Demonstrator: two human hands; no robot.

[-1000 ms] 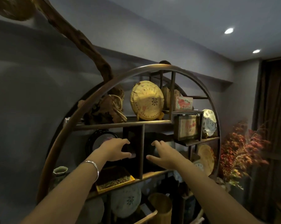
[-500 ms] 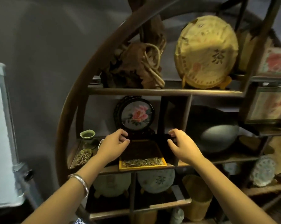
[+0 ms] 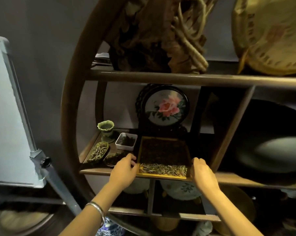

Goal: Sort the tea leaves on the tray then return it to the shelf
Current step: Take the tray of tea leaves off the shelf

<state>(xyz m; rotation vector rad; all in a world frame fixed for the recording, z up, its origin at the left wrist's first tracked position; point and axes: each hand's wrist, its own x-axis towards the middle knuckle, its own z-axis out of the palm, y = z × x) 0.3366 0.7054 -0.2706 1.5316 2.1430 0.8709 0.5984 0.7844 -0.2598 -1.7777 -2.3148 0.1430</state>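
A yellow-rimmed square tray [image 3: 162,175] sits on the middle board of a round wooden shelf [image 3: 70,92]. Dark tea leaves [image 3: 163,153] fill most of the tray, and a band of pale green-white leaves [image 3: 162,168] lies along its near edge. My left hand [image 3: 124,169] holds the tray's left front corner, a silver bangle on the wrist. My right hand [image 3: 202,172] holds the right front corner. The tray's front edge juts slightly past the shelf board.
Left of the tray are a green ceramic cup [image 3: 106,128], a white dish of dark leaves [image 3: 126,141], a boat-shaped dish of pale leaves [image 3: 98,151] and a small dark dish [image 3: 114,158]. A round framed peony picture [image 3: 166,109] stands behind. A whiteboard on a stand [image 3: 9,116] is at left.
The view has dropped and closed in on the shelf. My hands moved from reaching toward the shelf to gripping the tray's two front corners.
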